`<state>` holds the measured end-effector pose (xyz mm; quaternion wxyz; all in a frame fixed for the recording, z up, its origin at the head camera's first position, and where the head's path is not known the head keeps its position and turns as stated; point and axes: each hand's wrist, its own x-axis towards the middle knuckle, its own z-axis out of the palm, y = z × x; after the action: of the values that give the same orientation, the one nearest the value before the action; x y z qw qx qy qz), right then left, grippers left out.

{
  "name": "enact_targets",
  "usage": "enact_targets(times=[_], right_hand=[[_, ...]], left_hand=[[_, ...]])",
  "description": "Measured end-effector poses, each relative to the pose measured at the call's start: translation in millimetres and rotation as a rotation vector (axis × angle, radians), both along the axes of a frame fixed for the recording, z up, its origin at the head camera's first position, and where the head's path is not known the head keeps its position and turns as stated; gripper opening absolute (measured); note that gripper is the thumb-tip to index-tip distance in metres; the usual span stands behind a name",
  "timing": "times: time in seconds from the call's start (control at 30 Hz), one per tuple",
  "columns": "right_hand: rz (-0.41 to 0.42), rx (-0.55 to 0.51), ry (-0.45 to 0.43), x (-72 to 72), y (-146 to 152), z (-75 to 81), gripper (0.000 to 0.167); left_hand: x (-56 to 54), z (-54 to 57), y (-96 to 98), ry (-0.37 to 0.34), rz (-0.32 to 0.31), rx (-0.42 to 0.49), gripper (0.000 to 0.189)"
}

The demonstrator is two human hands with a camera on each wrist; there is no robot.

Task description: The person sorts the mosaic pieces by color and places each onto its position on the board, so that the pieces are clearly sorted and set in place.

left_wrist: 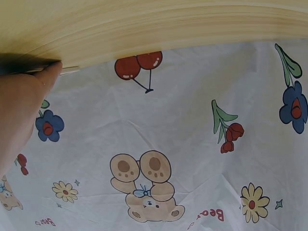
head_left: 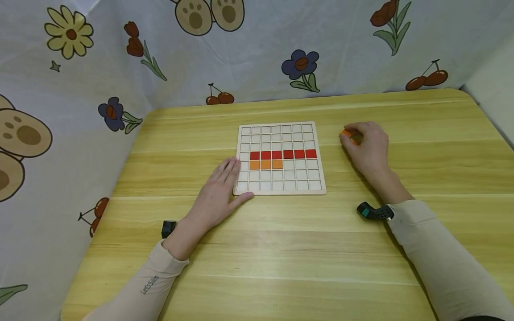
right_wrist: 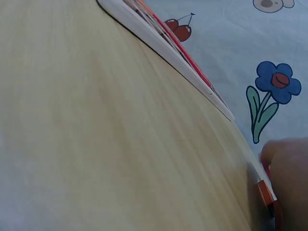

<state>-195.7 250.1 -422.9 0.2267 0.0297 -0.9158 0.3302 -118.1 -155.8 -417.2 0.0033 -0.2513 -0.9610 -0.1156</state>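
Note:
A pale wooden grid board (head_left: 267, 185) sits on the table with a row of several red tiles (head_left: 288, 154) across it. Below that row, toward the left, lie three orange tiles (head_left: 266, 164) side by side. My left hand (head_left: 217, 191) rests along the board's left edge, fingers straight and thumb at the lower corner. To the right of the board, my right hand (head_left: 368, 147) curls its fingers and thumb around small orange tiles (head_left: 346, 133). An orange tile (right_wrist: 265, 193) shows below its fingers in the right wrist view; the rest is hidden by the hand.
The wooden table (head_left: 297, 249) ends at the back against a white cloth (head_left: 257, 53) printed with flowers, cherries and bears. A black strap (head_left: 375, 211) is at the right wrist, and a small black device (head_left: 168, 228) is beside the left wrist.

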Motion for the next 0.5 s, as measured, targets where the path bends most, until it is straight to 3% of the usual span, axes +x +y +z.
enact_targets(times=[0.2, 0.5], right_hand=[[0.119, 0.002, 0.063, 0.2, -4, -0.5, 0.026], [0.229, 0.007, 0.092, 5.3, -20, 2.2, 0.023]], left_hand=[[0.5, 0.6, 0.0, -0.004, 0.0, -0.002, 0.096], [0.5, 0.2, -0.8, -0.002, -0.004, 0.004, 0.096]])
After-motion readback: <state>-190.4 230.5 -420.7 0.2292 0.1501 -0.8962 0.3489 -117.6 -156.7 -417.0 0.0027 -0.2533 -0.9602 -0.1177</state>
